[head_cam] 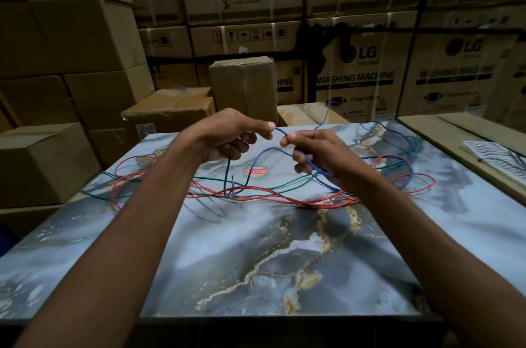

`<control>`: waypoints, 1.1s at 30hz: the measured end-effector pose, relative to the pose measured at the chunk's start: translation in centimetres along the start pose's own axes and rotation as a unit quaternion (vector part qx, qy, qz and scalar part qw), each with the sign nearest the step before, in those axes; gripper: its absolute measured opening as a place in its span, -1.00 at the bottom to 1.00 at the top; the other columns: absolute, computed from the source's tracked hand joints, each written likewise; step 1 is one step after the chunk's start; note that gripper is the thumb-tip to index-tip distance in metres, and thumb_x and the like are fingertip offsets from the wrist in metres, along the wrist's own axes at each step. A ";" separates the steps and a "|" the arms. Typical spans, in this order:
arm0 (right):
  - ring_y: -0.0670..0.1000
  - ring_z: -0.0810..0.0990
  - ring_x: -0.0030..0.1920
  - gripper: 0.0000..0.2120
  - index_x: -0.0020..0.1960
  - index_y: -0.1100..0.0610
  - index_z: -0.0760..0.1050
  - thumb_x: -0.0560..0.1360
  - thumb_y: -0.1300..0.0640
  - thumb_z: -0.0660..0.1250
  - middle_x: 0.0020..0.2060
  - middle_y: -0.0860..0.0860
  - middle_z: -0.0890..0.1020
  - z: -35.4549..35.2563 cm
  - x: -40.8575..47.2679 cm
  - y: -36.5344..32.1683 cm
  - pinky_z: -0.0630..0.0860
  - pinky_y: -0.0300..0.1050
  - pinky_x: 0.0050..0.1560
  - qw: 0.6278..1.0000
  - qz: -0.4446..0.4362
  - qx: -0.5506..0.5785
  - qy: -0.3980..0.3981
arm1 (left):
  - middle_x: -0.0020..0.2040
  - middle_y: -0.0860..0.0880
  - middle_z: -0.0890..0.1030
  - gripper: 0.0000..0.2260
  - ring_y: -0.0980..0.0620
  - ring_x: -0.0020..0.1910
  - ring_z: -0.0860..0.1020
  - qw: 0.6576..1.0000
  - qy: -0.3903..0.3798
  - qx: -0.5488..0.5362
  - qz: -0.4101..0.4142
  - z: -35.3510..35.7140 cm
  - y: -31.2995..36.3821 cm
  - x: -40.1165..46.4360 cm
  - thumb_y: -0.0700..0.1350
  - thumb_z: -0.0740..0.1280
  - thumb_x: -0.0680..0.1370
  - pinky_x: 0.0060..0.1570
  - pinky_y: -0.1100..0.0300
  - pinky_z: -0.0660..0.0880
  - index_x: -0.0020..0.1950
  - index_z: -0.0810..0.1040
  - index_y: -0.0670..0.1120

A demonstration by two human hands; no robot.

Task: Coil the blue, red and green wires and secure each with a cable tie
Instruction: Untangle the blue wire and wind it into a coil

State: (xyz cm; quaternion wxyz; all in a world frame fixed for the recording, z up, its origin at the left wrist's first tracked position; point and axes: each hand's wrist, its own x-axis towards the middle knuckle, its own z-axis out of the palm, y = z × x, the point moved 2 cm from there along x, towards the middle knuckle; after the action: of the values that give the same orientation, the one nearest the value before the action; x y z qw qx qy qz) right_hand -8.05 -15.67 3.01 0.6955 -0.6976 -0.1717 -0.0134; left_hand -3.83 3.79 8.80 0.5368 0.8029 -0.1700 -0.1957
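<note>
Both hands are raised over the far half of the marbled table. My left hand pinches the blue wire between thumb and forefinger. My right hand grips the same blue wire a short way along, with a strand running through its curled fingers. Loops of blue wire hang from both hands down to the table and trail off to the far right. The red wire and the green wire lie loose and tangled across the table beneath my hands. No cable tie is visible.
Stacked cardboard boxes wall in the left and the back. More washing machine cartons stand behind. A flat carton with a white patterned sheet lies at the right. A red oval sticker sits on the table.
</note>
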 end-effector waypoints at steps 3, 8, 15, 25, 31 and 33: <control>-0.15 0.22 -0.64 -0.80 -0.08 0.18 0.49 0.66 0.20 0.17 -0.57 -0.10 0.31 -1.4 0.5 0.0 0.32 -0.25 -0.39 0.977 0.104 0.186 -0.007 | -0.38 0.06 0.13 -0.80 0.12 -0.49 0.13 0.999 -0.032 -0.017 -0.014 -0.4 -1.0 -0.5 -0.02 0.36 0.59 -0.48 0.27 0.33 -0.02 0.58 -0.16; -0.15 0.25 -0.69 -0.77 -0.10 0.18 0.44 0.69 0.21 0.10 -0.60 -0.12 0.29 -5.1 1.6 1.4 0.32 -0.30 -0.48 0.948 0.131 0.288 0.031 | -0.41 0.05 0.15 -0.81 0.12 -0.54 0.20 0.995 -0.085 -0.041 -0.040 -1.2 -3.4 -1.4 -0.04 0.25 0.66 -0.26 0.09 0.57 0.01 0.53 -0.15; -0.02 0.61 -0.40 -0.76 -0.05 0.19 0.67 0.65 0.09 0.31 -0.41 -0.01 0.59 -6.8 1.3 2.1 0.54 -0.09 -0.34 0.880 -0.106 -0.433 0.164 | -0.41 0.06 0.19 -0.79 0.16 -0.56 0.13 0.999 -0.012 -0.038 0.013 -1.5 -2.6 -1.4 -0.05 0.24 0.66 -0.51 0.28 0.14 0.00 0.55 -0.16; 0.15 0.53 0.12 -0.53 0.49 0.16 0.37 0.58 0.19 0.20 0.14 0.16 0.59 0.9 1.1 1.2 0.48 0.10 0.16 0.796 -0.287 -0.497 0.191 | -0.47 0.01 0.21 -0.65 0.06 -0.47 0.15 0.976 0.102 -0.051 0.187 3.2 -1.4 0.2 0.05 0.24 0.66 -0.47 0.24 0.18 -0.07 0.68 -0.16; 0.01 0.48 -0.26 -0.82 0.01 0.11 0.54 0.68 0.06 0.22 -0.25 -0.03 0.56 -0.6 1.3 2.0 0.46 0.10 -0.23 0.842 -0.261 -0.420 0.218 | -0.48 0.08 0.17 -0.67 0.14 -0.54 0.07 0.975 -0.024 -0.197 0.105 3.6 -2.8 1.2 0.08 0.20 0.67 -0.45 0.21 -0.05 -0.23 0.46 -0.06; -0.06 0.45 -0.34 -0.78 -0.03 0.07 0.57 0.67 -0.01 0.22 -0.37 -0.11 0.51 -1.2 1.4 2.2 0.41 0.03 -0.29 0.844 -0.239 -0.410 0.249 | -0.47 0.09 0.18 -0.69 0.17 -0.55 0.08 0.952 -0.114 -0.272 0.081 3.7 -3.2 1.3 0.04 0.16 0.68 -0.47 0.24 -0.02 -0.24 0.40 -0.04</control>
State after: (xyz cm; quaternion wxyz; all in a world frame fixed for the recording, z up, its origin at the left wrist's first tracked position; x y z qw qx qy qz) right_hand -5.93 -16.51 1.28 0.3408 -0.8296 -0.1333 -0.4218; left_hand -4.31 1.36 4.38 0.7261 0.5818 -0.2353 -0.2808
